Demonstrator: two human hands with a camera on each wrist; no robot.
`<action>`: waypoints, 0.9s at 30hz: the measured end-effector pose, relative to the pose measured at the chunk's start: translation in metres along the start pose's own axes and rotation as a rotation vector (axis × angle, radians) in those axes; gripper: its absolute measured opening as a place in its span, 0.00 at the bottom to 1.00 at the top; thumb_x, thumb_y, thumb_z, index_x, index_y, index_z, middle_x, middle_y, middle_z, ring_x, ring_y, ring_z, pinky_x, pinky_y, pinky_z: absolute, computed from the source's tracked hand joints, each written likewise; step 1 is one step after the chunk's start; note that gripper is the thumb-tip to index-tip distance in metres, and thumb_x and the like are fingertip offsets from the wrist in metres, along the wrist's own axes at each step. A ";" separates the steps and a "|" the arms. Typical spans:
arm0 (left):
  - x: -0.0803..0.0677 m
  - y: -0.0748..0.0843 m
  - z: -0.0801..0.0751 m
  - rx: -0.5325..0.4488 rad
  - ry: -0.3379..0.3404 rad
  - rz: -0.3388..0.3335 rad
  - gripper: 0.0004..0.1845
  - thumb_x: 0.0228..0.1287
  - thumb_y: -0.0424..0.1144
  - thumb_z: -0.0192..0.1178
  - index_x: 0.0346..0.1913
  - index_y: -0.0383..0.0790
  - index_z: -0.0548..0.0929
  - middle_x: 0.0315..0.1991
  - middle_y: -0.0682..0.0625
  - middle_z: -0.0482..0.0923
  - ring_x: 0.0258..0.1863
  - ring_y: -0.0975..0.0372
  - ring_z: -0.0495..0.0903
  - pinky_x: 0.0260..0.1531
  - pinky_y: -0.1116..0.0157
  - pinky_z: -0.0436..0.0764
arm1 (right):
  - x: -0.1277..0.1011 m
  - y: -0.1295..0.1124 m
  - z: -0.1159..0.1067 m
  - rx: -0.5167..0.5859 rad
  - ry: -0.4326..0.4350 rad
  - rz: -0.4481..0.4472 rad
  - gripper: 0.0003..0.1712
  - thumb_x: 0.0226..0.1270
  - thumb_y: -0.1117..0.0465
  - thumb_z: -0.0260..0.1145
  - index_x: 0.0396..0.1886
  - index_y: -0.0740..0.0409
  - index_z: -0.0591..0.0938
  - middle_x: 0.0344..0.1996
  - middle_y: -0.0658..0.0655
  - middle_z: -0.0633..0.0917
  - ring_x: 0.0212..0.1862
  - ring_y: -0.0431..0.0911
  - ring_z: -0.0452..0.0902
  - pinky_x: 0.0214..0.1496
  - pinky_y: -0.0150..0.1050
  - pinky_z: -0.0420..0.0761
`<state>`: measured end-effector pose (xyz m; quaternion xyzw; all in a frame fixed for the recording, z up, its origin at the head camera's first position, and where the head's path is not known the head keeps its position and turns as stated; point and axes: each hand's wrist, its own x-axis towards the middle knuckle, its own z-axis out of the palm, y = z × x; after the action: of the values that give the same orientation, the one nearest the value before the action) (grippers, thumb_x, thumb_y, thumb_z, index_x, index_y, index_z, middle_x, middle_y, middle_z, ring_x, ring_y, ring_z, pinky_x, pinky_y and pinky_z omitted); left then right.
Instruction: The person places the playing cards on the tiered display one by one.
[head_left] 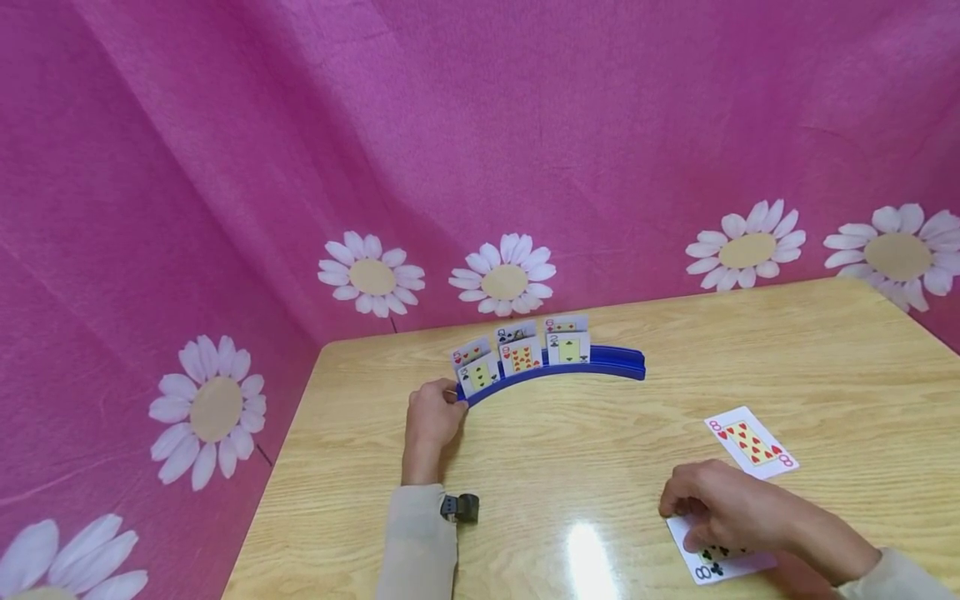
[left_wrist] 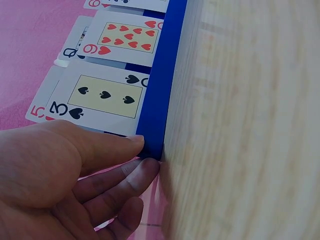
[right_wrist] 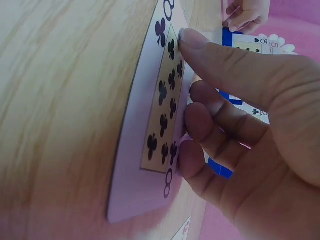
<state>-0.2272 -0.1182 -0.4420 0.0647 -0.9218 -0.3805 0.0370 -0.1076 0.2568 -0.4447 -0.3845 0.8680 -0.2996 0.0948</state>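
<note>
A curved blue card holder (head_left: 611, 360) stands near the back of the table. Several playing cards are upright in its left and middle parts, among them a three of spades (left_wrist: 104, 95) and a nine of hearts (left_wrist: 127, 37) in front. My left hand (head_left: 433, 417) pinches the holder's left end between thumb and fingers. At the front right, my right hand (head_left: 720, 504) holds an eight of clubs (right_wrist: 155, 125), thumb over its face and curled fingers along its edge. The card is close to the tabletop, partly covered by the hand in the head view.
An eight of hearts (head_left: 752, 443) lies face up on the wooden table (head_left: 555, 450), just beyond my right hand. Pink cloth (head_left: 600, 125) with white daisies hangs behind the table and along its left side. A black band (head_left: 467, 507) is on the left wrist.
</note>
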 end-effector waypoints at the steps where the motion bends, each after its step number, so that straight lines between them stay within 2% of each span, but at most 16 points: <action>1: 0.000 0.000 0.000 0.000 0.000 0.001 0.14 0.62 0.31 0.68 0.51 0.33 0.85 0.40 0.43 0.84 0.39 0.54 0.81 0.44 0.55 0.80 | 0.000 0.000 0.000 0.006 -0.009 0.004 0.17 0.49 0.62 0.81 0.38 0.46 0.85 0.33 0.35 0.76 0.34 0.32 0.70 0.33 0.32 0.75; 10: 0.001 -0.002 0.000 0.013 0.015 0.021 0.14 0.61 0.30 0.68 0.50 0.33 0.86 0.38 0.44 0.84 0.39 0.55 0.81 0.43 0.55 0.79 | 0.002 0.002 -0.001 0.021 -0.045 -0.008 0.15 0.52 0.64 0.79 0.39 0.47 0.86 0.33 0.35 0.75 0.33 0.31 0.69 0.32 0.31 0.74; 15: 0.001 -0.003 0.001 0.020 0.018 0.036 0.14 0.61 0.30 0.68 0.49 0.33 0.86 0.37 0.44 0.85 0.38 0.55 0.82 0.42 0.56 0.80 | 0.003 0.001 0.001 0.016 -0.015 -0.018 0.16 0.51 0.65 0.79 0.38 0.46 0.85 0.33 0.35 0.75 0.33 0.31 0.69 0.31 0.31 0.74; 21: 0.001 -0.004 0.001 0.017 0.016 0.030 0.14 0.61 0.31 0.68 0.50 0.33 0.86 0.38 0.43 0.85 0.38 0.55 0.81 0.42 0.56 0.80 | 0.004 -0.002 0.003 0.023 0.010 0.020 0.16 0.52 0.64 0.79 0.37 0.44 0.83 0.32 0.35 0.75 0.33 0.32 0.69 0.31 0.31 0.73; 27: 0.000 -0.003 0.001 0.010 0.019 0.032 0.14 0.62 0.30 0.68 0.51 0.33 0.86 0.38 0.43 0.85 0.38 0.55 0.82 0.42 0.56 0.80 | 0.006 -0.002 0.005 -0.002 0.068 0.008 0.18 0.52 0.66 0.78 0.37 0.44 0.80 0.32 0.35 0.76 0.33 0.32 0.70 0.31 0.31 0.74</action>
<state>-0.2271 -0.1197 -0.4448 0.0539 -0.9241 -0.3747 0.0517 -0.1087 0.2491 -0.4470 -0.3706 0.8726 -0.3113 0.0662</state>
